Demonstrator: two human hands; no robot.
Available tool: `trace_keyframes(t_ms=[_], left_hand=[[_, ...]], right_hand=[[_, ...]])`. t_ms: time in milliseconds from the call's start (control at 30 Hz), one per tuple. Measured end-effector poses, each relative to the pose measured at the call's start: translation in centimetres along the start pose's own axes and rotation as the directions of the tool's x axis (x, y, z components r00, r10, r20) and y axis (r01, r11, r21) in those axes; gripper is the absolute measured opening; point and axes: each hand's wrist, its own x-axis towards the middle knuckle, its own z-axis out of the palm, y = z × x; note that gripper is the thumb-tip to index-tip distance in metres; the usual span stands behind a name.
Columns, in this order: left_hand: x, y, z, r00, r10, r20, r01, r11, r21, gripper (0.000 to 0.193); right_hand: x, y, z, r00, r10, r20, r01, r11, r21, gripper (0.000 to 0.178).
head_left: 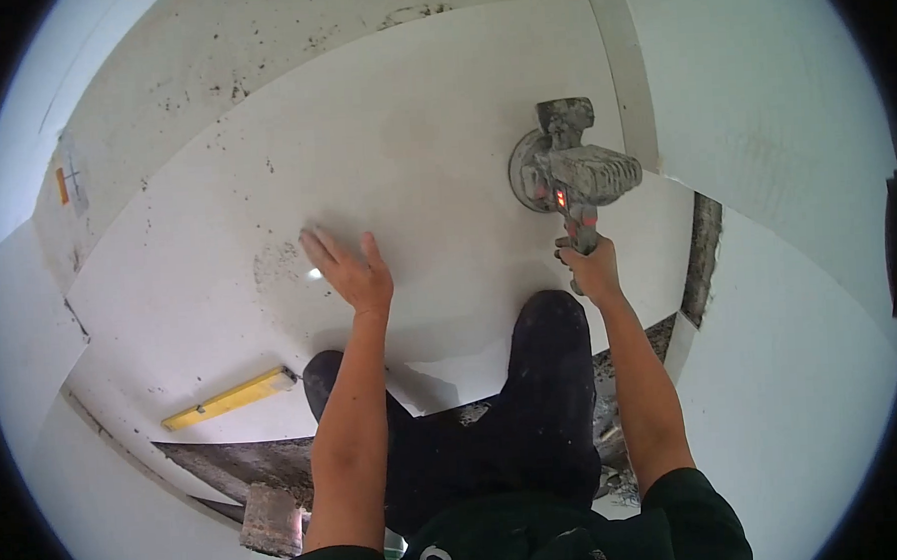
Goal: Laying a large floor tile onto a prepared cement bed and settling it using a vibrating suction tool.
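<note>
My right hand (592, 268) is wrapped round the handle of a dusty grey cordless tile vibrator (594, 169). Its round pad sits on the large pale floor tile (441, 100), near the tile's right side, and a small red display is lit on its body. Farther left, my left hand (353, 272) is open, with fingers spread low over or on the same tile; I cannot tell whether the palm touches. Nothing is held in it. Specks of dirt and a dusty smudge lie by its fingertips.
A yellow spirit level (228, 398) lies on the tile at the lower left. My knees rest at the tile's near edge, with dark rough mortar (246, 464) exposed beyond it. A dirty block (271, 518) stands at lower left. Pale walls (760, 86) rise on both sides.
</note>
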Motion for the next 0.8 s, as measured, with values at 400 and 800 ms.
trace_keyframes(t_ms=[400,800], left_hand=[[7.9,21.5,-3.3,0.842,0.531,-0.099,-0.470,0.630,-0.619,0.047],[7.6,20.6,-0.8,0.847,0.476,-0.235,-0.523,0.674,-0.521,0.030]], right_hand=[[-1.3,-7.1,3.9,0.885,-0.463,0.049,0.465,0.880,-0.097,0.036],[-1.0,-7.8,6.0,0.972,-0.206,-0.110,0.155,0.922,-0.356,0.041]])
